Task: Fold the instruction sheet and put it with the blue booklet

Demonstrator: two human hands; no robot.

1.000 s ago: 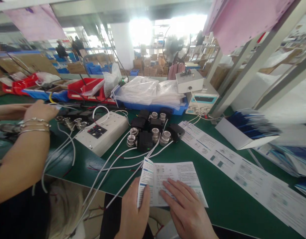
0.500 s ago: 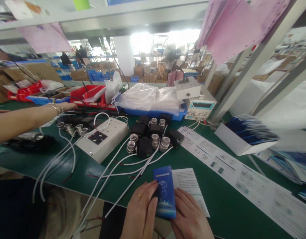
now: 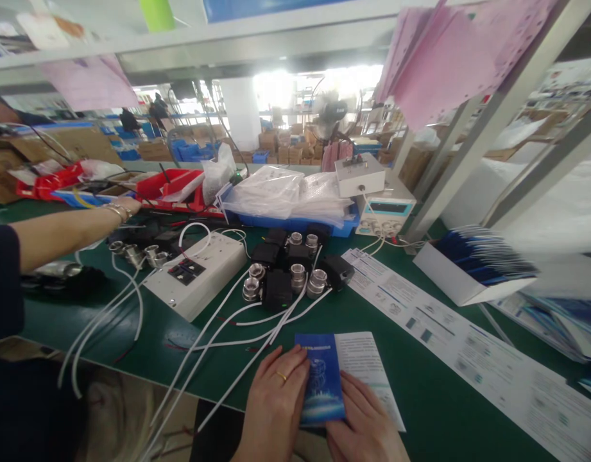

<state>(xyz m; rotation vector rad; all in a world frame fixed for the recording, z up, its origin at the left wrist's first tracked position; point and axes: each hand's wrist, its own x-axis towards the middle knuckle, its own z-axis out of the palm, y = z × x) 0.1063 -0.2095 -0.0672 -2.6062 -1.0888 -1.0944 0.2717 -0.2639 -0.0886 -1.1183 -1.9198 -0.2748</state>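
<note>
A: Two hands rest on one folded paper leaflet with a blue cover [image 3: 320, 378], at the near edge of the green tabletop [image 3: 420, 385]. How are they placed?

B: Left hand [image 3: 276, 401]: fingers [image 3: 290, 372] held together and laid flat on the blue panel, a ring on one. Right hand [image 3: 365, 420]: fingers flat against the leaflet's lower right edge, pressing it down. Neither pinches it.

A: Surroundings?

B: White cables [image 3: 237, 324] run just beside the leaflet to black units with metal fittings [image 3: 295, 273]. A white switch box [image 3: 196, 273] lies to the left. A long printed sheet [image 3: 459, 343] lies to the right. A co-worker's arm [image 3: 68, 231] reaches towards the red trays [image 3: 172, 183].
</note>
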